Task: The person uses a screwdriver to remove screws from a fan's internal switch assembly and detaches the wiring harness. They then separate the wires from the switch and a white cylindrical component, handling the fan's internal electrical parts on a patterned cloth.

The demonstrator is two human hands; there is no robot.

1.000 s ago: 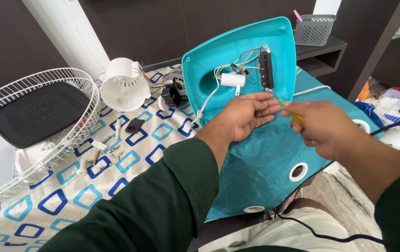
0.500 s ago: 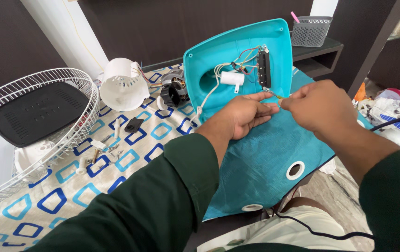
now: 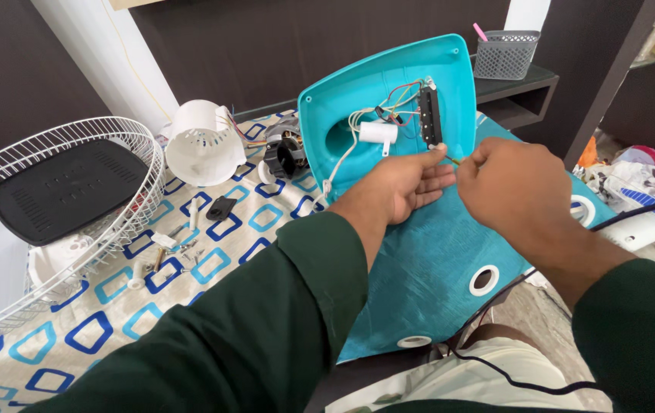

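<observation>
From the head camera, the fingers (image 3: 436, 155) of the left hand (image 3: 400, 187) lie stretched toward the black switch block (image 3: 429, 116), the thumb and forefinger tips close together at its lower end, apparently steadying it or a thin part there; what they pinch, if anything, is too small to tell. The right hand (image 3: 517, 187) is curled narrow around a slim yellowish tool (image 3: 453, 160), only the tip of which shows between the two hands; the rest is hidden inside the fist, so its kind cannot be told. The tip points at the bottom of the switch block, which suits working on a small fastening there.

The teal fan base (image 3: 389, 99) stands tilted up on its edge at the far side of the table, hollow underside facing the camera, so the coloured wires (image 3: 400, 95) and the white cylinder (image 3: 379, 132) inside are open to reach. Below it a teal panel (image 3: 427, 268) with round white-rimmed holes slopes over the near edge toward the lap.

On the patterned cloth (image 3: 113, 306), toward the left edge, sits a white wire fan guard (image 3: 60, 229) holding a black plate (image 3: 64, 187); a white motor cover (image 3: 201, 144) and the dark motor (image 3: 285, 153) lie near the far edge. Small loose bits (image 3: 161, 245) are too tiny to identify. Both forearms in dark green sleeves (image 3: 266, 321) cover much of the near table.
</observation>
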